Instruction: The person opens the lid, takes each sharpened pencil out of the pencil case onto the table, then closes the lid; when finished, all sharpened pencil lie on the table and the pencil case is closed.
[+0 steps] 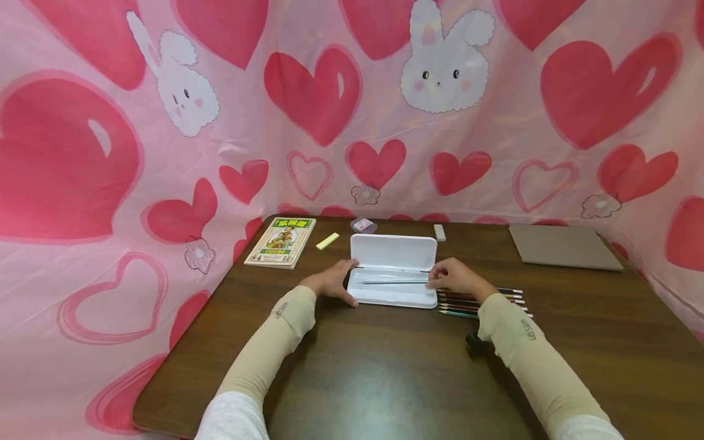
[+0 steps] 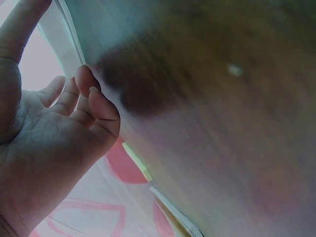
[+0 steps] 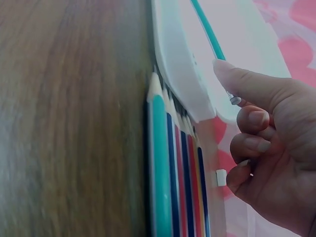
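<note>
A white pencil case (image 1: 393, 298) lies with its lid (image 1: 393, 250) raised on the brown table. My left hand (image 1: 332, 282) holds the case's left end, thumb at the front corner and fingers by the hinge side. Between thumb and fingers, my right hand (image 1: 459, 278) pinches a teal pencil (image 3: 210, 32) near its eraser end. That pencil stretches leftward over the case's tray. Several sharpened pencils (image 3: 160, 163), teal, dark blue, red and yellow, lie side by side by the case's right end, partly hidden beneath the right wrist in the head view.
A booklet (image 1: 282, 242) and a yellow strip (image 1: 327, 241) lie at the back left of the table (image 1: 352, 379). Behind the case are a small clear purple box (image 1: 363, 226) and a white eraser (image 1: 439, 232). A flat grey-brown board (image 1: 563, 247) sits back right.
</note>
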The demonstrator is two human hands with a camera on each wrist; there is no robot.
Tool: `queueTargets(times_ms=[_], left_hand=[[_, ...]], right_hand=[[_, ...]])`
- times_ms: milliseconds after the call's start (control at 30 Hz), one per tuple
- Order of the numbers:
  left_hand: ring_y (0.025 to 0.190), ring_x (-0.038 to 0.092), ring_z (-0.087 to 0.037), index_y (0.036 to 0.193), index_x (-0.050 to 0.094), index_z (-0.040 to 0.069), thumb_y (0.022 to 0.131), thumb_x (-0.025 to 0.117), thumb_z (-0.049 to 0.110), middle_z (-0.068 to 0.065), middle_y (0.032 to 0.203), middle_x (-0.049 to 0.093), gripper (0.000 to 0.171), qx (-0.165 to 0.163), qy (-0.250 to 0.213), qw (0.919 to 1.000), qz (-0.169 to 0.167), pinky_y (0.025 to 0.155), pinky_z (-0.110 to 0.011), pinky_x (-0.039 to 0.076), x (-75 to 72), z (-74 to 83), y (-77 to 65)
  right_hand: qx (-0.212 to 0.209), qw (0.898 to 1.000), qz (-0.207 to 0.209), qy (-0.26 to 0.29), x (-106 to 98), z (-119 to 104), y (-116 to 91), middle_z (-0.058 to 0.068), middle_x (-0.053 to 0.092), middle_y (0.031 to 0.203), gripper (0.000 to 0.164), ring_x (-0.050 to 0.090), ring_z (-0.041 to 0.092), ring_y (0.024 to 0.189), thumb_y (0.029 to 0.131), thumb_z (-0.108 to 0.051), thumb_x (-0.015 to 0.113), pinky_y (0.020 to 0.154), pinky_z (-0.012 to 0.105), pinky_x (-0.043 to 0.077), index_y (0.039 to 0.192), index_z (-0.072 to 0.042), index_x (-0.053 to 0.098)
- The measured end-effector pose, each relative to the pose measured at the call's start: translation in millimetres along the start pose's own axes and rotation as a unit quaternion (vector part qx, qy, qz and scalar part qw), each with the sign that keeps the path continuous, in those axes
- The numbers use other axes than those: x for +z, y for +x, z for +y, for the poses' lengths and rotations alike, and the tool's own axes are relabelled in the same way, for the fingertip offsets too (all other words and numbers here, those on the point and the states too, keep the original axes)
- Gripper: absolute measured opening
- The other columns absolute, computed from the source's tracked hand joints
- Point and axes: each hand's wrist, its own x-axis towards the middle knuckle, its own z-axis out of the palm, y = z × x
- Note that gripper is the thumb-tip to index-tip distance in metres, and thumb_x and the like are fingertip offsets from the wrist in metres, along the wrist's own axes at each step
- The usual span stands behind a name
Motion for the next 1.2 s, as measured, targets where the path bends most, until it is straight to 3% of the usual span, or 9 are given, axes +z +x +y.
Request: queueTargets(times_ms=[200, 400, 867, 1033, 1200], left_hand=[[0.127, 0.036, -0.026, 0.140, 0.026, 0.009, 0.063, 0.085, 0.031, -0.016, 0.139, 0.033, 0.099, 0.004, 0.003, 1.0000, 0.007, 0.109, -0.039, 0.030, -1.2, 1.4, -1.7], [0.128, 0.035, -0.026, 0.139, 0.026, 0.007, 0.063, 0.085, 0.030, -0.017, 0.139, 0.033, 0.099, 0.011, 0.000, 0.9999, 0.007, 0.109, -0.039, 0.028, -0.1, 1.0, -1.3], [0.129, 0.034, -0.027, 0.139, 0.026, 0.006, 0.063, 0.085, 0.029, -0.018, 0.139, 0.033, 0.099, 0.021, -0.004, 0.9998, 0.005, 0.110, -0.039, 0.027, -1.3, 0.0, 0.7], [0.129, 0.034, -0.028, 0.139, 0.026, 0.005, 0.063, 0.085, 0.028, -0.019, 0.138, 0.033, 0.099, 0.025, -0.002, 0.9997, 0.006, 0.110, -0.040, 0.027, -1.8, 0.7, 0.0], [0.128, 0.035, -0.027, 0.139, 0.026, 0.005, 0.063, 0.085, 0.030, -0.019, 0.138, 0.034, 0.099, 0.029, -0.001, 0.9996, 0.008, 0.109, -0.040, 0.028, -0.2, -1.6, 1.1]], right_hand=[[0.014, 1.000, 0.015, -0.010, -6.8, 1.4, -7.8, 0.000, 0.057, 0.070, 0.015, 0.044, 0.014, 0.065, 0.079, -0.020, 0.073, 0.058, 0.026, 0.038, 0.081, -0.006, 0.068], [0.027, 0.999, 0.025, -0.004, -13.6, 8.9, -22.2, 0.000, 0.055, 0.069, 0.020, 0.044, 0.014, 0.064, 0.080, -0.025, 0.072, 0.057, 0.027, 0.038, 0.082, -0.006, 0.067], [0.038, 0.997, 0.068, -0.014, -44.9, 35.8, -73.9, -0.004, 0.042, 0.060, 0.023, 0.037, 0.006, 0.054, 0.081, -0.030, 0.071, 0.050, 0.025, 0.035, 0.081, -0.008, 0.066], [0.059, 0.996, 0.071, 0.013, -50.8, 42.3, -92.6, -0.006, 0.040, 0.060, 0.024, 0.038, 0.006, 0.055, 0.080, -0.028, 0.072, 0.051, 0.024, 0.034, 0.084, -0.004, 0.066], [0.053, 0.996, 0.076, 0.009, -55.1, 47.1, -114.6, -0.009, 0.039, 0.060, 0.021, 0.037, 0.003, 0.053, 0.081, -0.023, 0.070, 0.048, 0.023, 0.035, 0.084, -0.003, 0.065]])
